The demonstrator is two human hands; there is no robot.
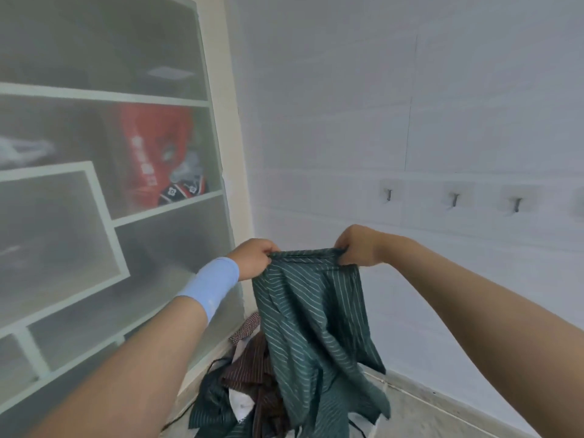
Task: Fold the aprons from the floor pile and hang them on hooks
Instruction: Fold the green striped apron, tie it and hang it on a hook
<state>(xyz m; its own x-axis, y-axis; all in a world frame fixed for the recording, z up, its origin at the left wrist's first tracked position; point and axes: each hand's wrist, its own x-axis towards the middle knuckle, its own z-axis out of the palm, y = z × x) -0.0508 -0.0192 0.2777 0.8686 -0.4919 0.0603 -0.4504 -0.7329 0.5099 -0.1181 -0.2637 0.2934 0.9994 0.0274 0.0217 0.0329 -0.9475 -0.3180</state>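
Two hands raised: left hand (252, 259) and right hand (357, 245) each pinch a top corner of the green apron (313, 327), fingers curled round the hem; held high and spread, I judge, so the cloth hangs straight for folding; its lower end trails into the pile (249, 384) on the near floor beside the shelves (164, 207) at left; three hooks (455, 200) bare on the far wall, right; I read folding as not yet begun.

Apron (313, 314) above floor pile (252, 390); cabinet (104, 191) left, hooks (454, 200) right.
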